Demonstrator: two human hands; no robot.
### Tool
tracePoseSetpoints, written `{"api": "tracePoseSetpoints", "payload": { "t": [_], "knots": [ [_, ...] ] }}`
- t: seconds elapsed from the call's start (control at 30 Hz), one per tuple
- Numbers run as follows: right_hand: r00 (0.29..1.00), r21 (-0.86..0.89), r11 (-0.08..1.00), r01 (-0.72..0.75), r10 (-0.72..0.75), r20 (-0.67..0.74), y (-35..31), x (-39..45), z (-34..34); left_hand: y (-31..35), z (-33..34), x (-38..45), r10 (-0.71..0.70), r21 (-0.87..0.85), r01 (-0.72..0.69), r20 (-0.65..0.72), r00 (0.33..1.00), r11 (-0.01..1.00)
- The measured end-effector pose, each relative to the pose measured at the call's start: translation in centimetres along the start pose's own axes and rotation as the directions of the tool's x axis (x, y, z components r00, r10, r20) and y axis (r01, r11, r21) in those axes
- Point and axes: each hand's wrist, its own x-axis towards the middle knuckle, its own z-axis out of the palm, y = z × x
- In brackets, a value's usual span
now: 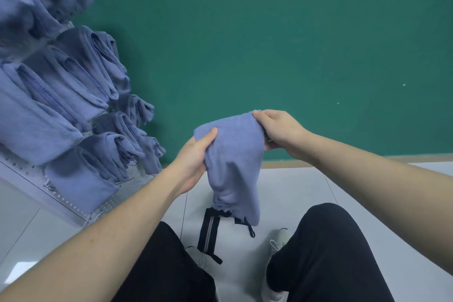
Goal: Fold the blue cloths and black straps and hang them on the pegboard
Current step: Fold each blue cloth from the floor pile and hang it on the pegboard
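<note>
A blue cloth [232,159] hangs in front of me, held up by both hands. My left hand [193,157] grips its left upper edge, thumb on top. My right hand [277,132] pinches the right upper corner. Black straps [208,230] with a pale stripe dangle from the cloth's bottom edge, and a second short strap end [248,227] hangs to the right. On the left, the white pegboard [73,203] carries several folded blue cloths [73,86] on its hooks.
A green wall [269,32] stands ahead, meeting the pale tiled floor [306,186]. My legs in black trousers [326,257] and light shoes [279,238] are below the hanging cloth.
</note>
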Motion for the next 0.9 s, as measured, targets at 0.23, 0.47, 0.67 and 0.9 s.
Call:
{"api": "tracePoseSetpoints", "payload": {
  "t": [0.23,0.47,0.67,0.9],
  "knots": [
    [0.975,0.311,0.924,-0.223,0.208,0.082,1.1,-0.5,1.0,0.6,1.1,0.0,0.024,-0.041,-0.024,0.009,1.000,0.999],
    [0.948,0.352,0.884,-0.306,0.250,0.196,3.0,-0.6,1.0,0.9,0.6,0.4,-0.050,-0.096,0.046,-0.031,0.998,0.994],
    [0.916,0.303,0.879,-0.367,0.284,0.285,2.9,-0.7,1.1,0.7,0.8,0.3,-0.101,-0.073,0.102,0.006,0.995,0.992],
    [0.959,0.269,0.926,-0.266,0.228,0.167,2.5,-0.6,0.9,0.7,1.4,0.7,0.025,0.036,-0.023,-0.063,0.998,0.999]
  ]
}}
